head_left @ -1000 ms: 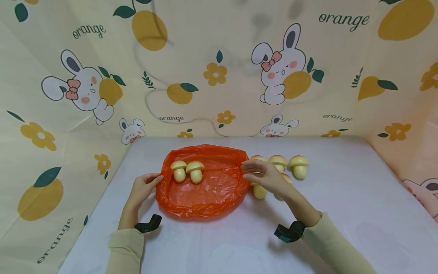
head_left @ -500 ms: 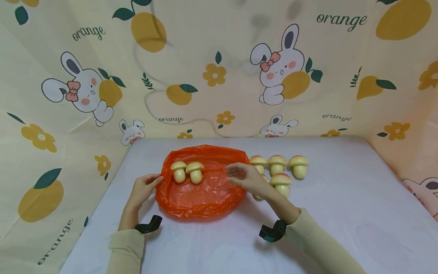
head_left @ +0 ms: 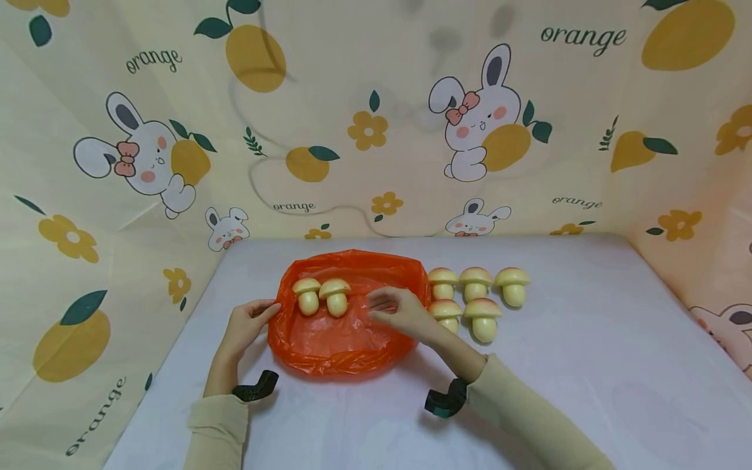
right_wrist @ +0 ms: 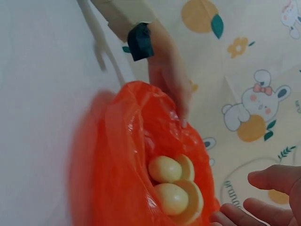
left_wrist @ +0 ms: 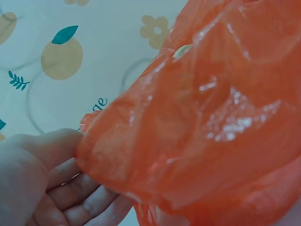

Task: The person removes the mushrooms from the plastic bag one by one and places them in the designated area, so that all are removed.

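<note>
An orange-red plastic bag (head_left: 352, 362) sits on the table, its mouth spread wide. Inside, toward its left, two pale yellow mushrooms (head_left: 336, 297) lie side by side. My left hand (head_left: 245, 324) pinches the bag's left rim between thumb and fingers; the left wrist view shows the thumb (left_wrist: 59, 146) at the plastic's edge. Over the right half of the bag's mouth hovers my right hand (head_left: 404, 314), with nothing in its grasp. Seen from the right wrist, its thumb (right_wrist: 275, 179) and fingers are spread apart, near the two mushrooms.
Several more mushrooms (head_left: 484, 321) with reddish cap tops stand in two rows just right of the bag, on the white tabletop (head_left: 576, 365). A printed cloth backdrop (head_left: 376, 176) rises behind the table. Each wrist carries a small black camera (head_left: 446, 398).
My right hand has moved left from beside the bag's right rim to over its mouth, uncovering the mushrooms on the right. My left hand keeps its place on the rim.
</note>
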A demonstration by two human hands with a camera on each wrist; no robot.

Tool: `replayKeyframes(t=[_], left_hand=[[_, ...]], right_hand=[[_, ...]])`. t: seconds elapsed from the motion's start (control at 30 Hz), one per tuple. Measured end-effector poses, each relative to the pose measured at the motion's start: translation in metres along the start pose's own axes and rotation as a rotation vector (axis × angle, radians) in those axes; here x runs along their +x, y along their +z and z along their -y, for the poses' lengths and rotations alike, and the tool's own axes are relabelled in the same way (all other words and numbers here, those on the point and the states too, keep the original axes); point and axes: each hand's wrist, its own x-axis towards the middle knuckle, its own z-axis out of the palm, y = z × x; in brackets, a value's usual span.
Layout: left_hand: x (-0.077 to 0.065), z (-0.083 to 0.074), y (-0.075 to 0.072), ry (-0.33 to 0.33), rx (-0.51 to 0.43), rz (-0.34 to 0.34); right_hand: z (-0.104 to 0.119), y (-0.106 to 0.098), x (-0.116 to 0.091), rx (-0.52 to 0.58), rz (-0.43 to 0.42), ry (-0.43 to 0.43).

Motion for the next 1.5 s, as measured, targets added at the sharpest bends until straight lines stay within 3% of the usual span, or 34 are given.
replayKeyframes(t=[0.33,0.73,1.5], left_hand=[[0.002,0.003,0.001,0.000,0.017,-0.003],[0.001,0.002,0.000,-0.010,0.023,-0.003],[0.001,0.002,0.001,-0.013,0.038,0.003]], right_hand=[[-0.011,0.023,0.015,0.070,-0.093,0.015],[-0.012,0.041,0.032,0.065,-0.254,0.167],[-0.009,0.060,0.073,0.068,-0.276,0.260]])
